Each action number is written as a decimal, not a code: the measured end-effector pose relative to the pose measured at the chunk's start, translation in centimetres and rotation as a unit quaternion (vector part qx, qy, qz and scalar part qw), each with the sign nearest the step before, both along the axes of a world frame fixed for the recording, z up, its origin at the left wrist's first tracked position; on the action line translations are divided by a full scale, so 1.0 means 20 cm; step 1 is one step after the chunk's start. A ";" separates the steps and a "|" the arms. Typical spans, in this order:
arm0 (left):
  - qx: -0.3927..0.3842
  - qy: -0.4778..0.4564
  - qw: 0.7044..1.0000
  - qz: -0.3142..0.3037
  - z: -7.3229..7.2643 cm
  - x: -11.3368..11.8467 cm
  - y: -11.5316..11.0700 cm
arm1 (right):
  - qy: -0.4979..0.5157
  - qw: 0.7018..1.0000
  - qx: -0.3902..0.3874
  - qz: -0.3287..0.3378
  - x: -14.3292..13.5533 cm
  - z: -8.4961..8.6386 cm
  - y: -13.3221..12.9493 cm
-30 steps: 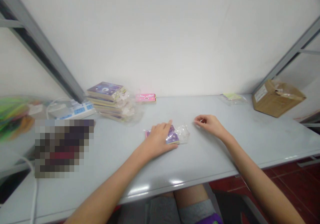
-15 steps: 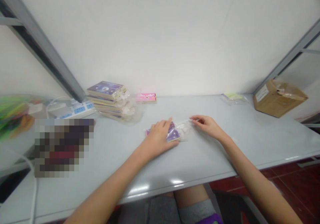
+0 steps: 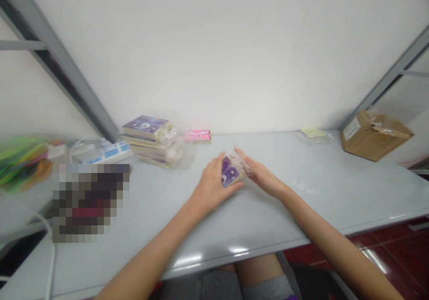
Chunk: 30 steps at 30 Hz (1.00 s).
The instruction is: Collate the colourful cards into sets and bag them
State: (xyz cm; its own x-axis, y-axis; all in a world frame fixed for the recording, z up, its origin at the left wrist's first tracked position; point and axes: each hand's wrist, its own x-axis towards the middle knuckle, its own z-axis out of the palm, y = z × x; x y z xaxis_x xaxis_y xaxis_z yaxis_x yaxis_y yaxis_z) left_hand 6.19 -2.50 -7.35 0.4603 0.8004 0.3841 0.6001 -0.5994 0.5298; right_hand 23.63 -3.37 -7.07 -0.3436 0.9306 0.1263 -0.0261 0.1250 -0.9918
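A purple booklet pack [image 3: 229, 173] with a moon and stars print, in a clear plastic bag, is between my hands at the middle of the table. My left hand [image 3: 212, 181] grips its left side, thumb along the near edge and fingers at the far edge. My right hand [image 3: 261, 172] is at the pack's right end, its fingers stretched out against the crumpled clear plastic [image 3: 241, 163]. Part of the pack is hidden under my left hand.
Several bagged purple packs are stacked [image 3: 147, 128] at the back left, beside a pink pack [image 3: 199, 135]. A power strip [image 3: 110, 152] lies left of them. A yellow bagged item [image 3: 312, 133] and a cardboard box [image 3: 373, 137] are at the back right.
My right hand has moved left, from pulling at the bag's end to lying against the folded plastic. The pack has turned and sits tilted in my left hand.
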 end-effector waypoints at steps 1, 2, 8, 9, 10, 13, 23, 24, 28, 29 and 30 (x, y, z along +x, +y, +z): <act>-0.001 0.000 1.000 0.003 0.00 0.00 0.00 | 0.021 1.000 -0.020 0.012 -0.01 0.00 0.00; -0.002 0.001 1.000 0.006 0.00 0.00 0.01 | 0.035 0.999 -0.038 0.018 -0.02 0.01 0.01; -0.010 0.030 0.999 0.008 -0.04 -0.01 0.01 | 0.014 0.992 -0.120 0.030 -0.04 0.01 0.01; -0.011 0.032 0.999 0.007 -0.04 -0.01 0.01 | 0.005 0.991 -0.127 0.038 -0.04 0.00 0.01; -0.013 0.033 0.999 0.007 -0.05 -0.01 0.01 | -0.004 0.991 -0.125 0.042 -0.05 -0.01 0.01; -0.024 0.043 0.999 0.009 -0.06 0.00 0.01 | -0.024 0.995 -0.088 0.028 -0.07 -0.06 0.02; 0.065 0.093 0.992 0.059 -0.03 -0.02 0.02 | 0.036 0.981 -0.135 -0.137 0.00 -0.11 0.23; 0.066 0.095 0.992 0.059 -0.02 -0.03 0.03 | 0.034 0.978 -0.130 -0.160 0.03 -0.11 0.28; 0.044 0.115 0.992 0.033 -0.02 -0.03 0.02 | -0.089 0.960 -0.063 -0.256 0.11 -0.13 0.51; 0.037 0.122 0.992 0.025 -0.02 -0.03 0.01 | -0.141 0.948 -0.045 -0.280 0.12 -0.14 0.57; 0.031 0.127 0.991 0.018 -0.02 -0.03 0.01 | -0.170 0.939 -0.037 -0.297 0.12 -0.15 0.62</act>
